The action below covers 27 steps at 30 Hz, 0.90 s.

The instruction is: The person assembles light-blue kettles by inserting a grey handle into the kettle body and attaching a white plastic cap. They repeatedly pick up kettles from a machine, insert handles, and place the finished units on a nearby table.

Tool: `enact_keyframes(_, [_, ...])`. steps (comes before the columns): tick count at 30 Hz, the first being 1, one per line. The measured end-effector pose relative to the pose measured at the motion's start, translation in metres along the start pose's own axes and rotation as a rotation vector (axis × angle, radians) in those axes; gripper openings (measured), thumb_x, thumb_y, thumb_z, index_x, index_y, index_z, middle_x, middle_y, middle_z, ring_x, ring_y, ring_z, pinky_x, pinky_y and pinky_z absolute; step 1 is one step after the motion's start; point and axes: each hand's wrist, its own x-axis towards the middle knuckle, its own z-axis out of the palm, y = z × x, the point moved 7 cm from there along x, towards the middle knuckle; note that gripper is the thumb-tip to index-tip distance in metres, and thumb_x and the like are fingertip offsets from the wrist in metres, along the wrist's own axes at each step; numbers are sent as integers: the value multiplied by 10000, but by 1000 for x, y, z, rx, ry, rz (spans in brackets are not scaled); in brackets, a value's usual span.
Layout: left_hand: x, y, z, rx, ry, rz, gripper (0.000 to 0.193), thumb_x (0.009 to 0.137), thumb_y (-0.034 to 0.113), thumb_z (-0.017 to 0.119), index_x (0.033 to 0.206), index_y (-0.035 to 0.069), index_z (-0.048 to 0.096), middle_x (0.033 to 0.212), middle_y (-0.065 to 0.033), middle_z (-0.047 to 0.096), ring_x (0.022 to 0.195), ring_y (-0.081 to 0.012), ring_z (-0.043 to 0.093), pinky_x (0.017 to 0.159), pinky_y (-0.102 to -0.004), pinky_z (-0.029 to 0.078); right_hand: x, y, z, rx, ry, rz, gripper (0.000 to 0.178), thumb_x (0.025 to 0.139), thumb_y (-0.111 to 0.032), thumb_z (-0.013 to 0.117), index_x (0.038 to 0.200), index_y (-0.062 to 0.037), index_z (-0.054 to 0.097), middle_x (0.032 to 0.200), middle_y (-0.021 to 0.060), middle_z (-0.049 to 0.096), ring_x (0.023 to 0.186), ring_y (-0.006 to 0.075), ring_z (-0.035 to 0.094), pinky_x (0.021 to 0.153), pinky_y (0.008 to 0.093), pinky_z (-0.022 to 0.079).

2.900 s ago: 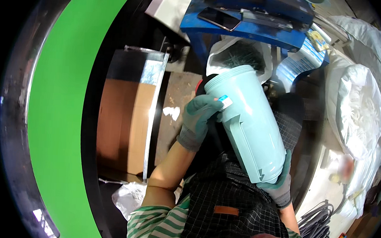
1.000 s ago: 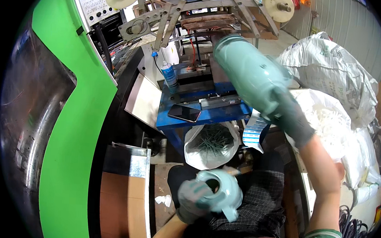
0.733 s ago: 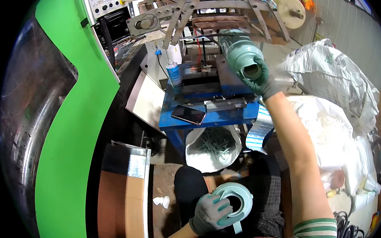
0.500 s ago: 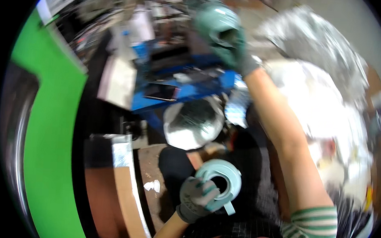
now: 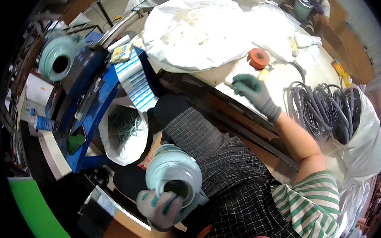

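The pale green tumbler [image 5: 174, 178] sits in my lap, mouth up toward the camera, resting against the checked apron [image 5: 233, 199]. My left hand [image 5: 160, 208], in a grey glove with green fingertips, is curled over its near rim, fingers hooked on the lip and thumb against the outer wall. It looks like a stiff, smooth-walled metal cup, so I judge it rigid, not fragile, moderately light when empty, and rather slick on the coated outside; the glove's rubbery tips should help. The safest hold seems to be around the body just below the rim, not on the lip alone, where it could pivot and tip.

My right hand [image 5: 254, 92] is stretched out to the workbench [image 5: 287, 81], fingers bent and drawn together near a small yellowish item at the table edge; I cannot tell whether it actually pinches anything. Just beyond it lie an orange tape roll [image 5: 259, 58] and a coil of grey cable [image 5: 320, 108], with a big white sack [image 5: 204, 29] further along.

To my left, well apart, a second pale green cup [image 5: 57, 62] is mounted on a blue machine [image 5: 83, 100], open end facing me. Between that and my knees stands a white bag of thin metal wires [image 5: 123, 128].
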Motion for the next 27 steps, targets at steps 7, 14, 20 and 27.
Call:
enact_keyframes(7, [2,17,33,29,-142,-80,232,706,211,857,877,203,701,830,-52,594,689,-304,559,622,-456,425,75,114,-288,-382,608,170,337,1009,-274,701,1184,11,735,870,84,749,610,123,659,580,273,546])
enact_keyframes(14, [4,29,34,108,-153,-68,458,617,294,963,919,164,644,952,-62,665,806,-339,616,703,-515,431,107,183,-288,-510,586,389,528,962,-494,737,1178,-13,726,827,88,725,666,169,661,663,355,548])
enact_keyframes(20, [3,28,41,111,-72,-55,419,617,277,949,918,170,679,970,-45,674,800,-333,620,703,-498,431,105,174,-304,-860,389,280,700,950,-636,661,1311,-38,701,1242,269,736,1168,367,705,1000,454,517])
enact_keyframes(27, [-18,30,42,171,-137,-53,308,718,302,883,970,203,737,1124,-23,724,866,-303,635,718,-473,447,64,105,-342,-666,931,43,407,945,-438,738,1021,-38,750,934,151,790,876,278,739,854,402,543])
